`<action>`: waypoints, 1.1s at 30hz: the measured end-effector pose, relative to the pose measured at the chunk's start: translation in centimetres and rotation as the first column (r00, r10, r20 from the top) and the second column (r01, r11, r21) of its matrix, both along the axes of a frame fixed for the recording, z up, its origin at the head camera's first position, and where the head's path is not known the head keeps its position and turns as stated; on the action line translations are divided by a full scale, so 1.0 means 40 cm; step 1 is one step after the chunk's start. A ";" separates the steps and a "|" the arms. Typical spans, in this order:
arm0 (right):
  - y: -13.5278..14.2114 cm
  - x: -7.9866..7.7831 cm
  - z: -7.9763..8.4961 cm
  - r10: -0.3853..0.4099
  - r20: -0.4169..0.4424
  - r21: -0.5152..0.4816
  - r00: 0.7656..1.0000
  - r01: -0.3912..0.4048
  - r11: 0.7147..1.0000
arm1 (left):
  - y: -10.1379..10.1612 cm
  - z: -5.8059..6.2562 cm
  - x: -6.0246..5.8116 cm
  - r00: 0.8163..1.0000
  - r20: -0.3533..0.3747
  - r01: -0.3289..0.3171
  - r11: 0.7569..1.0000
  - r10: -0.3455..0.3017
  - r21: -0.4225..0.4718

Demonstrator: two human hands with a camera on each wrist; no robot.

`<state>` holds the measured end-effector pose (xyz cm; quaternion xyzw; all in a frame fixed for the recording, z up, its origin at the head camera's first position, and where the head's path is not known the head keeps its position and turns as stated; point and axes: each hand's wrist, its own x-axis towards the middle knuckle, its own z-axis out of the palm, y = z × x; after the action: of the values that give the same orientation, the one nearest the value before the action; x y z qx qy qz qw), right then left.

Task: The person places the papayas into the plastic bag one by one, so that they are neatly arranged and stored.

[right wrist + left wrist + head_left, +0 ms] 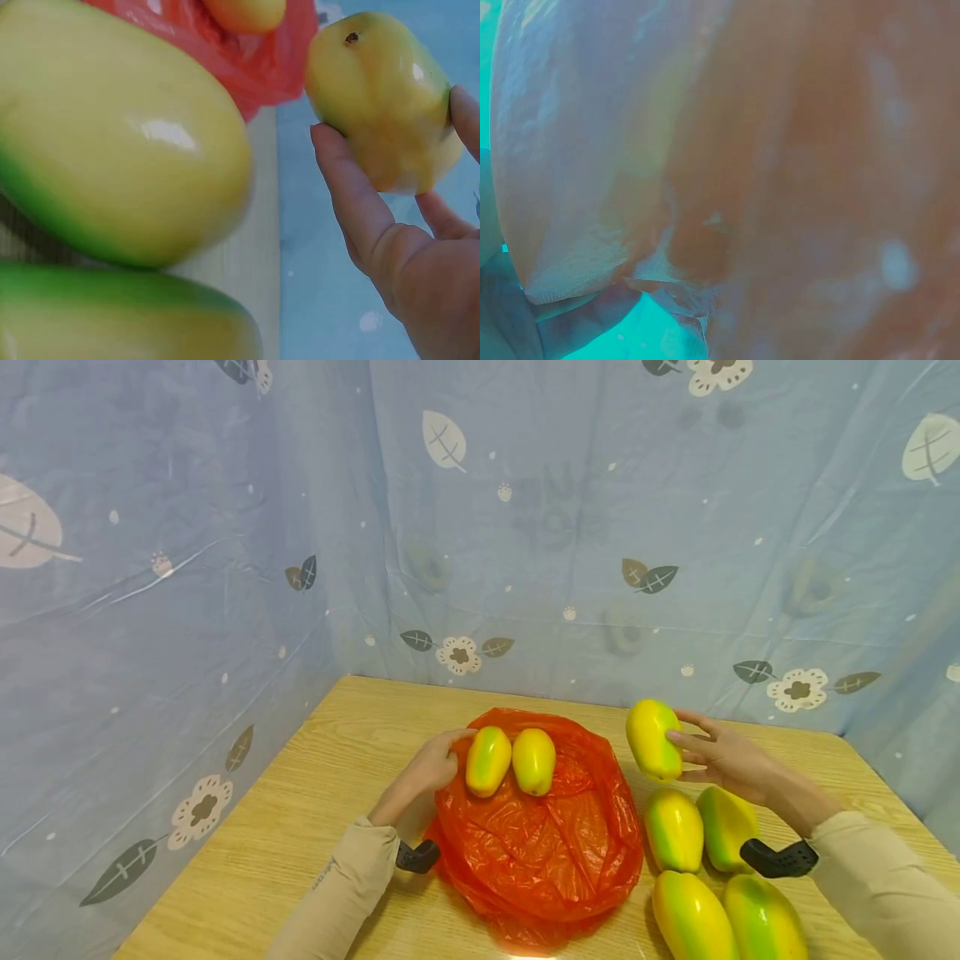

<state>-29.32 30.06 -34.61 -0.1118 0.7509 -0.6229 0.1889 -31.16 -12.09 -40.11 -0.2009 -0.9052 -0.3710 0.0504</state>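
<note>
My right hand (738, 764) holds a glossy yellow-green mango (651, 739) by its right side, raised over the back right of the table. In the right wrist view, fingers and thumb (469, 124) grip this mango from both sides. An open red plastic bag (540, 868) lies spread in the middle, with two mangoes (487, 762) side by side in its back left part. At the bag's left rim, my left hand (435, 764) pinches the edge. Red film fills most of the left wrist view, with fingers (592, 322) below it.
Right of the bag, several more mangoes (675, 831) rest close together on the wooden table (300, 827). A blue curtain (570, 543) with leaves and flowers hangs behind the table and along its left side. Black wrist mounts (780, 858) stick out from both sleeves.
</note>
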 end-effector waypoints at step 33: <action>-0.172 -0.005 -0.039 0.088 0.030 0.020 0.996 -0.089 0.996 | -0.006 0.003 0.005 1.000 -0.001 0.018 1.000 -0.018 0.011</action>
<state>-29.51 23.16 -36.16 -0.1339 0.7489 -0.6075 0.2286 -30.97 -12.32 -39.98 -0.2089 -0.9013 -0.3764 0.0488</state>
